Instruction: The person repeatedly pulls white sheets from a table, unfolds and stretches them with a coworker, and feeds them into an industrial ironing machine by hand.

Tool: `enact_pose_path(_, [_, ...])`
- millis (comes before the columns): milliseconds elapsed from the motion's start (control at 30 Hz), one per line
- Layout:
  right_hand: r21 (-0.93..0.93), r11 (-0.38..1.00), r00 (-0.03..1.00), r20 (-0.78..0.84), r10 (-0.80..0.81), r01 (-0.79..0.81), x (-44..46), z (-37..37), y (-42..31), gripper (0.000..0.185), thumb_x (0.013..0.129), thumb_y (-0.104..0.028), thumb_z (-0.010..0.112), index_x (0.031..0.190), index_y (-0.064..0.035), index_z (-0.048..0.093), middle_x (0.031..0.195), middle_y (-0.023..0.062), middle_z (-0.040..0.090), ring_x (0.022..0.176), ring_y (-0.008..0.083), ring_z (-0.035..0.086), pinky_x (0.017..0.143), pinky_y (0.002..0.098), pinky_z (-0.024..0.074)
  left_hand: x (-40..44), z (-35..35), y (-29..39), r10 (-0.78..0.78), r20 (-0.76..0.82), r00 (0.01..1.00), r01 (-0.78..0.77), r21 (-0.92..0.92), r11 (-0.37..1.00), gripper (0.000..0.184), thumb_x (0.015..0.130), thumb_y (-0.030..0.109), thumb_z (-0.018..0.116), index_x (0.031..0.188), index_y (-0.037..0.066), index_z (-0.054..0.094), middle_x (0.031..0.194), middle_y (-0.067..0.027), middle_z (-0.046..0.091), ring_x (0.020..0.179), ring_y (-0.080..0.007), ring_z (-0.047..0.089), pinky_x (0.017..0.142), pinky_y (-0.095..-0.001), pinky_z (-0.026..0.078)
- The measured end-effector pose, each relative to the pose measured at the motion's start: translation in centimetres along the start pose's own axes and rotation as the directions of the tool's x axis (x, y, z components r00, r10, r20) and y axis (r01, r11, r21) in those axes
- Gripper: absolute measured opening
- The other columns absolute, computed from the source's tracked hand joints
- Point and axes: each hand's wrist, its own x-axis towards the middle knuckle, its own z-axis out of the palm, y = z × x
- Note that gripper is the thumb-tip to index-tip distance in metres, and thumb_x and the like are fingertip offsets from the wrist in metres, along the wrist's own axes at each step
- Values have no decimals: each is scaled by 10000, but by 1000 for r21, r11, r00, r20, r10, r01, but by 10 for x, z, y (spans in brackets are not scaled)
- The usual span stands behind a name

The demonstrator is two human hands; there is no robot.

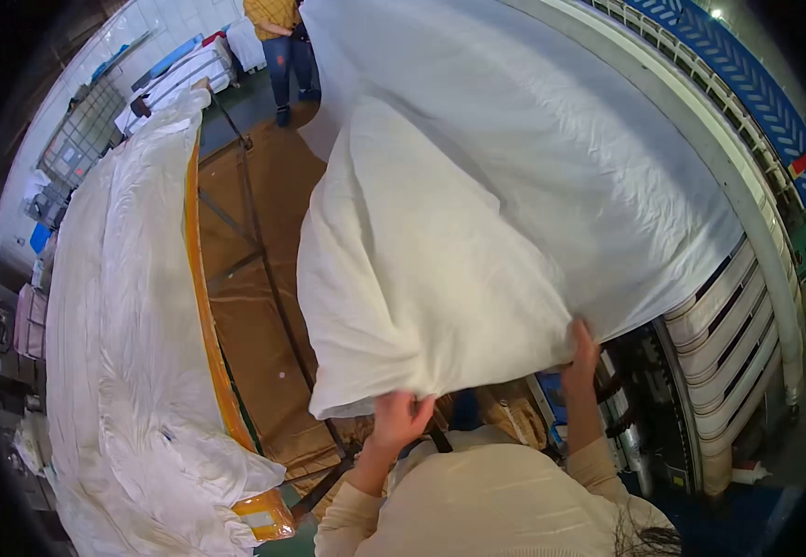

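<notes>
A large white sheet [440, 251] hangs in front of me and spreads up and to the right over the machine. My left hand [401, 420] is closed on the sheet's lower edge, with folds gathering above the fingers. Farther right, my right hand [582, 351] grips the same edge near the machine's belts. Part of the fingers of both hands is hidden by the cloth. The near part of the sheet is folded over and hangs loose between the two hands.
A pile of white cloth [120, 325] lies on a long orange-edged cart at the left. Brown covering [254, 353] with dark metal bars is beside it. White rollers or belts [728, 343] stand at the right. Another person [278, 46] stands at the back.
</notes>
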Motion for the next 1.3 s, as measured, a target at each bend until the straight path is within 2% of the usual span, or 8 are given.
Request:
enact_pose_path(67, [-164, 984, 983, -158, -97, 71, 17, -9, -5, 518, 827, -252, 614, 1247, -1, 444, 1197, 87, 514, 1102, 202, 485, 914, 327, 389, -30, 29, -21, -418, 596, 686, 441, 117, 890, 374, 789, 164, 622, 1124, 24, 531, 917, -175, 603, 782, -353, 584, 658, -395, 475])
enact_pose_path(233, [-176, 980, 974, -189, -127, 93, 39, -7, 11, 562, 811, -228, 643, 1271, 13, 426, 1245, 94, 481, 1114, 210, 474, 937, 322, 365, -106, 30, -73, -497, 687, 530, 428, 289, 856, 365, 800, 234, 619, 1135, 113, 537, 911, -124, 632, 785, -325, 602, 632, -414, 474])
enact_pose_path(533, [-472, 873, 989, -22, -149, 121, 42, -5, 71, 583, 819, -267, 649, 1289, -11, 416, 1277, 96, 448, 1114, 204, 468, 913, 342, 400, -130, -79, -132, -840, -17, 542, 711, 543, 448, 193, 784, 246, 585, 877, 78, 584, 832, -171, 618, 795, -363, 588, 635, -465, 470])
enact_pose_path(667, [-329, 931, 987, 25, -157, 157, 62, -39, 80, 528, 820, -209, 647, 1243, 36, 447, 1182, 93, 515, 986, 178, 516, 832, 330, 455, -154, -123, -150, -718, -372, 588, 771, 528, 357, 205, 783, 238, 580, 771, 40, 530, 713, -180, 572, 705, -395, 559, 599, -482, 448])
enact_pose_path(800, [-248, 930, 954, -53, -294, 273, 9, 19, 26, 614, 793, -294, 674, 1237, 54, 431, 1228, 142, 476, 1041, 257, 501, 858, 410, 455, -148, -157, -148, -582, -613, 535, 833, 497, 242, 333, 744, 204, 621, 1031, 46, 559, 865, -174, 588, 861, -366, 540, 761, -448, 436])
enact_pose_path(967, [-229, 912, 908, -172, -381, 340, -18, 46, -37, 659, 751, -348, 705, 1199, 69, 459, 1211, 167, 491, 1023, 306, 514, 845, 472, 464, -136, -199, -149, -439, -769, 465, 843, 537, -48, 510, 689, 168, 674, 1140, 30, 481, 1057, -159, 528, 1003, -339, 480, 844, -424, 405])
enact_pose_path(1233, [-770, 636, 885, -257, -389, 56, 78, -58, -38, 396, 894, -251, 492, 1192, 7, 518, 1176, 157, 550, 956, 299, 569, 845, 358, 459, -161, -294, -153, -273, -902, 335, 868, 408, -284, 623, 646, 139, 710, 1190, 20, 431, 1107, -160, 492, 1045, -335, 451, 876, -397, 406])
enact_pose_path(1300, [-842, 482, 731, -169, -661, 242, 133, -102, -27, 441, 831, -391, 565, 1017, 8, 597, 997, 157, 594, 836, 268, 577, 749, 392, 486, -172, -317, -158, -209, -918, 337, 860, 390, -328, 632, 656, 170, 710, 1203, 20, 432, 1138, -153, 486, 1053, -337, 446, 880, -399, 399])
